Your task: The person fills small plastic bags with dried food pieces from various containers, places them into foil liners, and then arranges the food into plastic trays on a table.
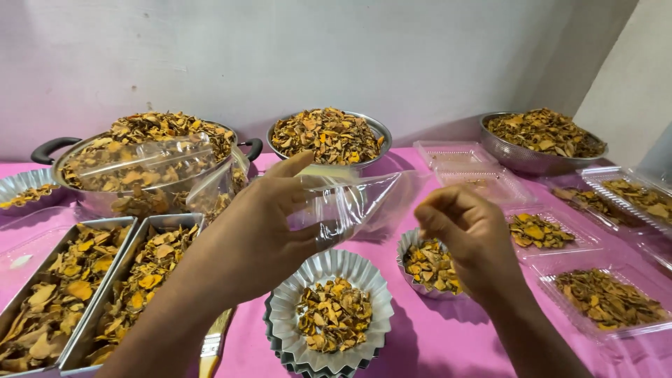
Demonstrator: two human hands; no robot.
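Head view: a clear bag (350, 203) is pinched open by the left hand (262, 231); the right hand (469, 238), fingers bunched, contents unclear, is poised above a fluted cup (427, 266) of dried chips, bagging judged underway.

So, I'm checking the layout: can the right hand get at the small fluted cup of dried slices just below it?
Probably yes: the right hand hovers directly above the small fluted cup, fingers pinched, and nothing lies between them.
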